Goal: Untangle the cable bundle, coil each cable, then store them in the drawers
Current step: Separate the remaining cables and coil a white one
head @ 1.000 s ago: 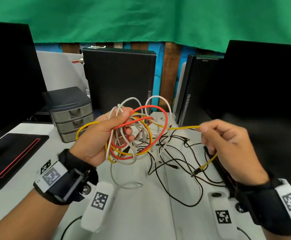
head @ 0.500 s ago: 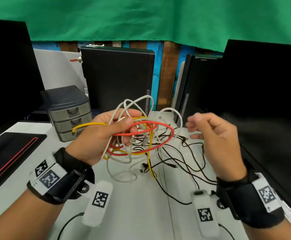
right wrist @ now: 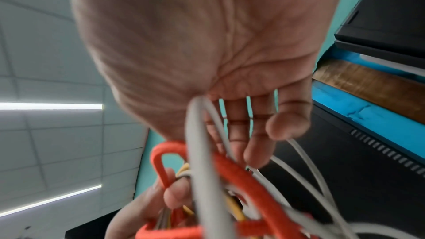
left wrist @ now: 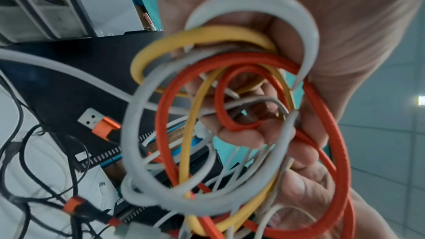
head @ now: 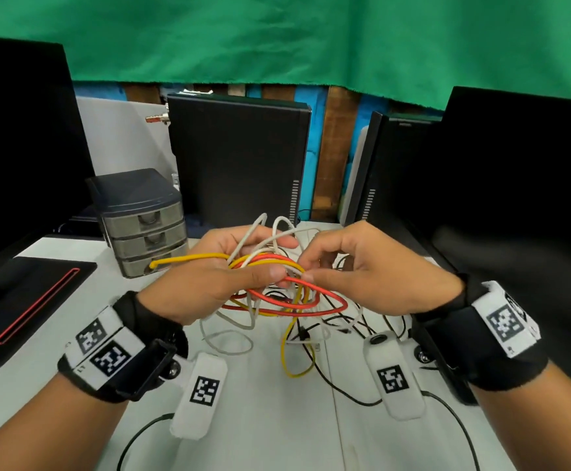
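Observation:
A tangle of red (head: pixel 311 311), yellow (head: pixel 189 258) and white (head: pixel 267 226) cables is held above the white table (head: pixel 270 433). My left hand (head: pixel 216 283) grips this cable bundle (left wrist: pixel 230 115), its fingers curled through the loops. My right hand (head: pixel 362 266) is up against the bundle from the right. Its thumb and curled forefinger pinch in among the strands, and a white cable (right wrist: pixel 200 152) runs up into its thumb crook beside a red loop (right wrist: pixel 232 174). A yellow end hangs down to the table (head: pixel 294 368). The grey three-drawer unit (head: pixel 144 229) stands back left, drawers closed.
Thin black cables (head: pixel 345 389) and an orange USB plug (left wrist: pixel 101 123) lie on the table under the bundle. Dark monitors stand at the left (head: pixel 22 147) and right (head: pixel 515 198). A black tower (head: pixel 240 158) is behind, and a black base with a red line (head: pixel 29 300) sits left.
My right hand let go of the yellow cable it had pulled out rightward and moved left to the bundle. The yellow end dropped. My left hand tipped the loops flatter.

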A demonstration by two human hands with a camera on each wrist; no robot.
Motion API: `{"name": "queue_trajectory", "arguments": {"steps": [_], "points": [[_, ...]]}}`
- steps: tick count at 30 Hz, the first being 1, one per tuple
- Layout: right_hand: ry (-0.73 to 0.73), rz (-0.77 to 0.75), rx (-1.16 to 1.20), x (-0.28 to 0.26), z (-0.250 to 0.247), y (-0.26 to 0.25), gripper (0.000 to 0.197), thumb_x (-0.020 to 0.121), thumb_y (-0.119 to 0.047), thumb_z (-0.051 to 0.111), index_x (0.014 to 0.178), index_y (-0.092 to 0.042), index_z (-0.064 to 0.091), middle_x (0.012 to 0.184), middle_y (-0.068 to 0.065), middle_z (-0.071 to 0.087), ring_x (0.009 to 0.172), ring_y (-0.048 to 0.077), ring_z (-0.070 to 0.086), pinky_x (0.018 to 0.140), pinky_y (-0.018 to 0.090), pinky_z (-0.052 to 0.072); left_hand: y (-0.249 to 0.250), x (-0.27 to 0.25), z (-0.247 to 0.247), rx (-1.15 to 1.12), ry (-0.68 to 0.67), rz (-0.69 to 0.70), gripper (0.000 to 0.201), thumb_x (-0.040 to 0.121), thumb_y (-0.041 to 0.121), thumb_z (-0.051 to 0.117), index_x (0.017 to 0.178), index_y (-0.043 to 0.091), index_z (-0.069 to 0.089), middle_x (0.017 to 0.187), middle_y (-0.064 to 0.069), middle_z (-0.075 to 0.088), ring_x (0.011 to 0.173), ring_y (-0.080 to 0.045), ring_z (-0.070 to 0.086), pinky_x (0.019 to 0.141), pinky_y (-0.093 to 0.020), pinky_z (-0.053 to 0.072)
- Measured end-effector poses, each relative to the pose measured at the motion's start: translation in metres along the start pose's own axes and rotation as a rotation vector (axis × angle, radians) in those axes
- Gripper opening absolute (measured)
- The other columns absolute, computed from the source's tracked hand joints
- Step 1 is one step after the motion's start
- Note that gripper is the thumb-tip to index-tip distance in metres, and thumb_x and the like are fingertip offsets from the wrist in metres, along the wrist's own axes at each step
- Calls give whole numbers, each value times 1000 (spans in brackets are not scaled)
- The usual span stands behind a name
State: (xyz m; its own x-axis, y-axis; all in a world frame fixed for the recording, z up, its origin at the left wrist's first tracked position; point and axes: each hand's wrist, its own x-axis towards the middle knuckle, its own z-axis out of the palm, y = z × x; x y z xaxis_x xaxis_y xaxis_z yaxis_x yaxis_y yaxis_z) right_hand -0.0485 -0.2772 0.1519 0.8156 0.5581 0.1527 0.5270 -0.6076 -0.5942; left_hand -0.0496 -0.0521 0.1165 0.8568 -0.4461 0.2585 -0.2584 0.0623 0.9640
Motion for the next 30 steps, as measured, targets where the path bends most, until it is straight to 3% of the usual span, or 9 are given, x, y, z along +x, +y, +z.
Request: {"name": "queue_trajectory", "arguments": {"steps": [3,5,8,10,13,17,24,27,30], "points": [[-15,-32,36,2,2,0,6,89,-14,73,85,-15,68,86,1,69,83,18,66,66,17,51,-5,0,2,23,-44,-34,25,82,17,78,106,19,74,95,-11,77,84,-22,75,72,-30,60],[20,-48,68,4,1,6,10,87,-10,75,83,-13,66,84,3,68,81,19,65,66,18,50,-9,0,2,-16,-72,-90,25,86,32,73,108,20,74,100,-14,76,88,-28,75,76,-37,60],[96,-42,82,7,1,13,9,87,-10,75,85,-13,67,85,3,69,83,18,67,69,23,55,-11,4,1,-165,-47,-186,31,90,39,60,106,18,77,90,-12,74,71,-21,69,61,-29,57],[152,-44,42,9,5,14,8,88,-11,74,87,-15,67,85,0,69,82,16,67,67,21,55,-11,8,0,-227,-32,-221,27,94,33,59,101,15,77,86,-10,73,68,-17,67,60,-27,57],[226,-55,-45,10,8,12,10,88,-11,74,92,-19,70,80,-7,67,79,8,63,62,14,48,-16,9,-1,-170,-38,-263,18,88,25,61,76,26,74,74,-4,69,53,-9,57,50,-18,47],[216,-12,-137,12,4,8,10,89,-15,73,88,-24,70,78,-10,66,75,5,60,63,13,45,-23,10,0,-123,-43,-326,21,88,35,62,91,21,77,74,-5,67,55,-9,49,52,-21,42],[281,-21,-347,13,0,13,28,87,-14,69,72,-23,48,71,-7,53,64,8,50,57,13,37,-29,14,7,-199,-27,-444,26,86,37,62,72,18,70,70,-7,63,53,-12,48,43,-20,37],[504,-21,-442,15,-8,18,31,90,-26,67,73,-20,42,63,-6,48,60,19,48,56,33,42,-32,15,8,-149,33,-486,35,98,29,57,66,19,67,65,-2,55,47,-8,37,38,-17,26],[794,88,-531,16,-29,28,25,92,-37,63,81,-20,48,63,-7,51,62,24,53,59,38,47,-35,18,4,-65,139,-532,28,102,28,54,78,16,61,62,1,50,43,-7,31,36,-16,24]]}}
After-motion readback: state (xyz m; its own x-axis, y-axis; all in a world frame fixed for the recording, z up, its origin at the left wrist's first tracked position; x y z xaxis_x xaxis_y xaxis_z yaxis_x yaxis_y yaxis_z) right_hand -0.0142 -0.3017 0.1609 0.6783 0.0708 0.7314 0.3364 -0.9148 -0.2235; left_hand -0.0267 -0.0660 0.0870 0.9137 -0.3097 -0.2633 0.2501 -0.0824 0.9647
